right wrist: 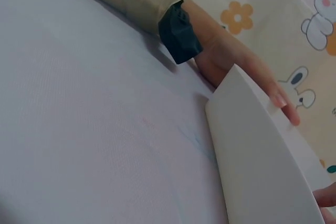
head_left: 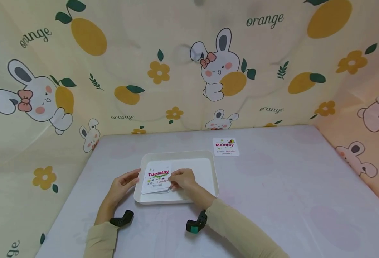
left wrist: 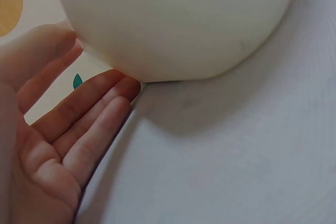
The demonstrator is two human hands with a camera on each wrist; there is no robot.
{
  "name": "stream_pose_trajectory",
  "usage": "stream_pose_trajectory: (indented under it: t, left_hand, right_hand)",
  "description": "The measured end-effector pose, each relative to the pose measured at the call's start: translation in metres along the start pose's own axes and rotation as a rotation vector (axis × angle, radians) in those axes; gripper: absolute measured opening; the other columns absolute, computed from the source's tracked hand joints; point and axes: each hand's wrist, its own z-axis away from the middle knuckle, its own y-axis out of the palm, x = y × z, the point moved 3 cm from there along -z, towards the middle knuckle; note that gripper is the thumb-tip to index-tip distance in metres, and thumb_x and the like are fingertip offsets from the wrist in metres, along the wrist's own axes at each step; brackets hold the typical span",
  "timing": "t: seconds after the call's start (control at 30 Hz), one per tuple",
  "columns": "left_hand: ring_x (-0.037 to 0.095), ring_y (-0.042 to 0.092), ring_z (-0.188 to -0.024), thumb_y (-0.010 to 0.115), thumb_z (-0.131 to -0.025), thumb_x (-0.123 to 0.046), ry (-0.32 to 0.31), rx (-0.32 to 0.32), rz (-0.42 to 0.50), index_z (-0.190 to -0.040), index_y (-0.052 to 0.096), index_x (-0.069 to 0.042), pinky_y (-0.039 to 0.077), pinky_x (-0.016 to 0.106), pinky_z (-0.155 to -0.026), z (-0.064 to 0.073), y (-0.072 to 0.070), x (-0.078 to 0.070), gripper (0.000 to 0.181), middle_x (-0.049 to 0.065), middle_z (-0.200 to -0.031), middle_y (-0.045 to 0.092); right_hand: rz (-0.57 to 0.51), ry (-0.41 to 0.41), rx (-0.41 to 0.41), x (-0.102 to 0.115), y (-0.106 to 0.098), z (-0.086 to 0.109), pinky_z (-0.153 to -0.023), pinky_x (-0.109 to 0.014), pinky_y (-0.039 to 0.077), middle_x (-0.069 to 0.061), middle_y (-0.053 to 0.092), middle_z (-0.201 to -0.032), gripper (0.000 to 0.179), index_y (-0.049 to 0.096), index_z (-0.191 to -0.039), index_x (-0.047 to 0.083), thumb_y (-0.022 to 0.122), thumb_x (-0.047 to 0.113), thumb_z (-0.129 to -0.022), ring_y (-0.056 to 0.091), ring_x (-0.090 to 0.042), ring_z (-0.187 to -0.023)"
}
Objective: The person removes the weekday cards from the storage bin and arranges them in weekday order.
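Note:
A white rectangular tray (head_left: 208, 190) lies on the table, with a small stack of cards in its left half. The top one, a white Tuesday card (head_left: 158, 178), carries red lettering and a green drawing. My right hand (head_left: 184, 178) reaches over the tray and pinches this card's right edge between thumb and fingers. Only its fingertips (right wrist: 328, 195) show in the right wrist view. At the tray's left side is my left hand (head_left: 123, 186), its fingers (left wrist: 97, 129) fairly straight and touching the tray's outer wall (left wrist: 178, 30).
A Monday card (head_left: 226, 147) lies face up on the table (head_left: 273, 186), behind the tray's far right corner. Cloth walls (head_left: 176, 43) with rabbits and oranges enclose the back and sides. Dark wrist cameras (head_left: 122, 218) sit on both wrists.

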Motion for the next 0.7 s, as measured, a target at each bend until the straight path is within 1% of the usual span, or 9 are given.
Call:
stream_pose_trajectory:
  t: [0.13,0.3,0.43,0.7]
  left_hand:
    - [-0.019,0.054,-0.103,0.064,-0.093,-0.029,-0.002,0.004,-0.013,-0.136,0.053,-0.006,0.044,0.004,-0.089,-0.0001,-0.0002,0.0003,0.051,0.020,-0.140,0.054]
    - [-0.019,0.054,-0.103,0.064,-0.093,-0.028,0.002,0.006,-0.009,-0.136,0.053,-0.006,0.044,0.004,-0.089,-0.0005,-0.0001,0.0004,0.050,0.021,-0.140,0.054]
    - [-0.018,0.054,-0.102,0.063,-0.093,-0.027,0.010,0.009,-0.008,-0.136,0.053,-0.004,0.044,0.004,-0.089,-0.0008,0.0004,0.0004,0.050,0.022,-0.140,0.054]
    - [-0.017,0.055,-0.102,0.063,-0.093,-0.027,0.003,0.004,-0.009,-0.137,0.052,-0.004,0.044,0.004,-0.089,-0.0009,-0.0006,0.0011,0.050,0.023,-0.140,0.054]
  right_hand:
    - [-0.005,-0.003,0.035,-0.0010,-0.0005,-0.0017,-0.046,-0.014,0.048,0.001,0.058,-0.057,0.018,0.066,-0.099,-0.004,0.069,0.001,-0.081,0.054,-0.005,-0.046]
    - [0.001,0.001,0.073,-0.0022,0.0002,-0.0034,-0.046,-0.014,0.047,0.001,0.058,-0.058,0.015,0.063,-0.098,-0.002,0.066,0.002,-0.084,0.055,-0.005,-0.048]
    - [0.007,0.000,0.084,-0.0030,0.0007,-0.0045,-0.045,-0.013,0.046,0.001,0.058,-0.057,0.014,0.061,-0.098,-0.002,0.065,0.002,-0.085,0.054,-0.005,-0.046]
    - [-0.006,-0.010,0.107,-0.0019,-0.0008,-0.0023,-0.046,-0.014,0.046,0.001,0.057,-0.058,0.013,0.060,-0.097,-0.001,0.065,0.002,-0.085,0.054,-0.005,-0.048]
